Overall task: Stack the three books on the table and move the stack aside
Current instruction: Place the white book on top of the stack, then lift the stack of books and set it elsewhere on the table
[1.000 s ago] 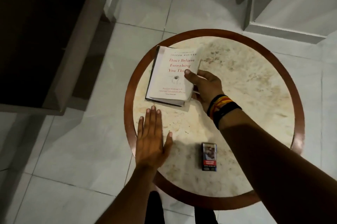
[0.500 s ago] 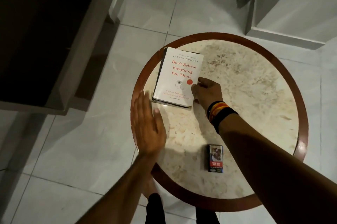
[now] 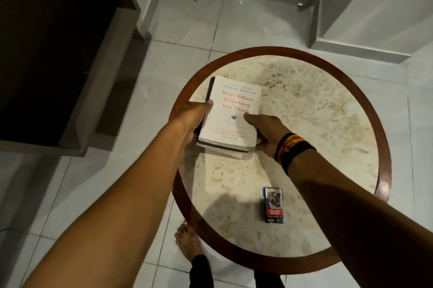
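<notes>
Your stack of books [image 3: 230,114] lies on the round table [image 3: 304,123], in its left part, with the white cover titled "Don't Believe Everything You Think" on top. Darker edges of at least one book show beneath it along the left and near sides; how many lie under it cannot be told.

Your left hand [image 3: 191,118] is clamped on the stack's left side, thumb on the top cover and fingers hidden down the edge. Your right hand [image 3: 266,131] grips the stack's right side near its closer corner, thumb on the cover, fingers wrapped out of sight. Dark and orange wristbands [image 3: 293,149] sit on your right wrist.

The stack's left edge is close to the table's brown wooden rim [image 3: 185,90], and your left hand overhangs that rim. To the right of the stack the marbled top is bare across to the far rim. Nearer you than the stack, and well apart from it, a small cigarette pack [image 3: 273,205] lies flat beside your right forearm.

Left of the table, a dark cabinet [image 3: 58,53] stands across a strip of tiled floor [image 3: 150,90]. Your bare foot [image 3: 187,240] is at the table's near-left edge.
</notes>
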